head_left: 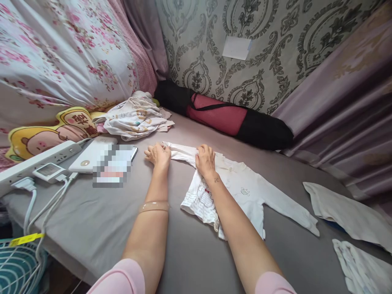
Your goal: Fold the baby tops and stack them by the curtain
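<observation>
A small white long-sleeved shirt [235, 183] with a printed figure and a little green motif lies spread on the grey sheet [190, 265]. Its left sleeve stretches out between my two hands. At the cuff end, my left hand [159, 155] has its fingers closed on the sleeve. My right hand [206, 160] grips the same sleeve near the shoulder, its fingers bent down on the fabric. The other sleeve lies extended toward the right.
Crumpled clothes [137, 116], a power strip [39, 163], a white device [92, 157] and cables are at left. A black and red bag [220, 114] lies along the wall. Folded white garments [346, 210] rest at right. A teal fan [18, 265] stands lower left.
</observation>
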{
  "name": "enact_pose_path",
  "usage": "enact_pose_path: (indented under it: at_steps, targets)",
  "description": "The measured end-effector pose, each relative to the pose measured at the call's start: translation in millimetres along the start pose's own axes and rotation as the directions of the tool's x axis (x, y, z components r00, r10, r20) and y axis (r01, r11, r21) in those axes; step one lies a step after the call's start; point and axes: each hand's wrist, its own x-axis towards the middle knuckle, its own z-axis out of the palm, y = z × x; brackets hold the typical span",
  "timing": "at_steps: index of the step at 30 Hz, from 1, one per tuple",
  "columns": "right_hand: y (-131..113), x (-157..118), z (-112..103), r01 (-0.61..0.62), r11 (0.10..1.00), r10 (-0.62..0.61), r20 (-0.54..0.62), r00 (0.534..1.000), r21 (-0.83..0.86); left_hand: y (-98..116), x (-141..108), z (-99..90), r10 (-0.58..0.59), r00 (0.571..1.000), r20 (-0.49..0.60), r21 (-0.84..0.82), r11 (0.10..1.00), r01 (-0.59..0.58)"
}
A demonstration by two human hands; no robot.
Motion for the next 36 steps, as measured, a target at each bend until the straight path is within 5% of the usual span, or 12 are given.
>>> enact_pose_path:
  at_steps: [6, 11, 15, 19, 25, 29, 34, 36]
  targets:
    - [-4.9, 11.6, -1.9, 0.099, 0.993, -0.109, 0.156, 0.982, 0.070, 1.4, 5.9, -1.5, 0.066, 0.997, -0.042, -0.245, 0.967, -0.074]
    - [-30.7, 16.0, -6.4, -0.058, 0.998, 0.046, 0.275, 0.960, 0.036, 1.2, 0.8, -2.1, 0.008, 0.991, -0.136, -0.305, 0.951, -0.049]
    - [-55.7, 17.3, -2.3, -0.249, 0.969, 0.230, 0.392, 0.891, -0.004, -1.8, 1.0, -3.0, 0.047, 0.988, -0.144, -0.310, 0.946, -0.090]
    - [-62.4, 17.2, 1.8, -0.267, 0.964, 0.243, 0.459, 0.854, -0.014, -3.8, 3.3, -4.1, 0.059, 0.991, -0.124, -0.317, 0.944, -0.095]
    - [-61.6, 19.0, 2.2, -0.267, 0.964, 0.241, 0.448, 0.861, -0.005, -6.6, 5.2, -3.5, 0.012, 0.999, -0.036, -0.245, 0.969, -0.021]
    - [-53.6, 13.1, -14.3, -0.258, 0.952, 0.161, 0.449, 0.879, 0.163, -3.0, 1.3, -4.3, -0.028, 0.989, -0.146, -0.211, 0.978, -0.004]
    - [-28.8, -41.8, -57.8, -0.134, 0.841, 0.063, 0.150, 0.987, 0.525, 15.0, -15.5, -8.7, 0.054, 0.984, -0.171, -0.222, 0.971, -0.092]
    - [-21.9, -79.2, -82.5, -0.153, 0.706, 0.025, 0.191, 0.981, 0.692, 25.0, -26.1, -9.4, 0.149, 0.983, -0.112, -0.208, 0.963, -0.170]
